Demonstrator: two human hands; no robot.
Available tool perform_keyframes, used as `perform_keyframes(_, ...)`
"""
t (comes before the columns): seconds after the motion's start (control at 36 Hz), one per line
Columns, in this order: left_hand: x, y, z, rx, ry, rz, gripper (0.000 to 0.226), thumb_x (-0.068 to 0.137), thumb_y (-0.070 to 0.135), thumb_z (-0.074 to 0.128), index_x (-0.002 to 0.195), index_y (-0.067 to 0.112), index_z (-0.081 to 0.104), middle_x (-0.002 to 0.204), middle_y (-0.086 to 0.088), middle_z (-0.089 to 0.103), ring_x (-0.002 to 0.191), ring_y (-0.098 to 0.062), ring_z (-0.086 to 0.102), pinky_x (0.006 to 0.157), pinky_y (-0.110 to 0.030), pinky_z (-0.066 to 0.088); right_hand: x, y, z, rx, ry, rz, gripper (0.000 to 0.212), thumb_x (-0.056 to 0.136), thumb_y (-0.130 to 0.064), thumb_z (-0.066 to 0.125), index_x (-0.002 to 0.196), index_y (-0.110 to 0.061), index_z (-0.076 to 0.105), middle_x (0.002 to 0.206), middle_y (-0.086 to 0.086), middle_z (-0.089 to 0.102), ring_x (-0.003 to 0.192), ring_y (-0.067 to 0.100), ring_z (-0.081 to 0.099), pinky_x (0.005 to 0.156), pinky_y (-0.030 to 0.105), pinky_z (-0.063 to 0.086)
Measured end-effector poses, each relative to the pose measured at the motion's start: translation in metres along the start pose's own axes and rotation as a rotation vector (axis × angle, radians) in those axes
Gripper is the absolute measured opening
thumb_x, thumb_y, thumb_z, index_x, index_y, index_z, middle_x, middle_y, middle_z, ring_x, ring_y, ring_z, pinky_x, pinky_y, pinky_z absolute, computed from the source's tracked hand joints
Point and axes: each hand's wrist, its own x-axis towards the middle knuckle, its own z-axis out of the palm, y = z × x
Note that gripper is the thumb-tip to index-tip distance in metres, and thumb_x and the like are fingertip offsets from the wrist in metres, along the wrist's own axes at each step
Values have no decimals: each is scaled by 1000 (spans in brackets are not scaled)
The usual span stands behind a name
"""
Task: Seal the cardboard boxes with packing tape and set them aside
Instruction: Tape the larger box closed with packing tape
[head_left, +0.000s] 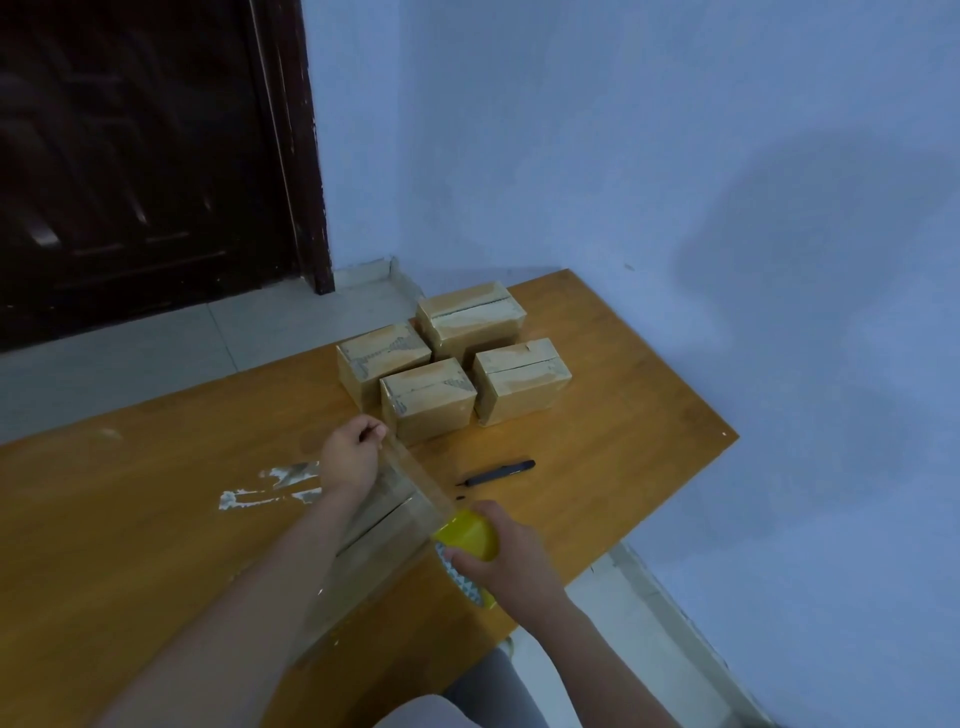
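Sealing, near: clear tape strip (410, 483) stretched over brown cardboard box (379, 525)
Left hand (349, 457): pinched strip's far end
Right hand (506, 558): grasped yellow tape roll (467, 535)
Far: four taped cardboard boxes (452, 358)

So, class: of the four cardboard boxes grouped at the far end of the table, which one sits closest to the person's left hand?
The front-left box of the group, just beyond the left hand pinching the tape end. The other three sit farther back or to the right.

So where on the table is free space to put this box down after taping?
Bare wood lies right of the four sealed boxes, toward the table edge, beyond the pen. The wide left part is free too, apart from white marks. It is crowded around the box being taped.
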Motion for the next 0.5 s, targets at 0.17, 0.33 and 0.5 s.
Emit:
perform_keyframes(0.17,1,-1,1,-21,-16,-29,14,95,11,54,85,9,64,78,-3,58,72,-18,49,59,-24,35,1,6,3,28,-15,21,57,80,-51,67,129,-35,41,98,-8,58,79,6,58,68,23,52)
perform_keyframes(0.33,0,1,1,-60,15,-37,15,94,8,54,82,10,63,71,2,55,65,-9,46,57,-22,34,0,4,1,53,0,6,55,80,-51,67,127,-34,43,94,-10,57,76,4,57,63,18,50)
perform_keyframes(0.5,2,-1,0,-40,-10,-40,15,94,10,55,82,11,64,74,1,57,68,-11,48,60,-23,35,2,5,3,72,-23,22,54,82,-48,67,128,-33,44,88,-10,59,74,7,61,63,23,54)
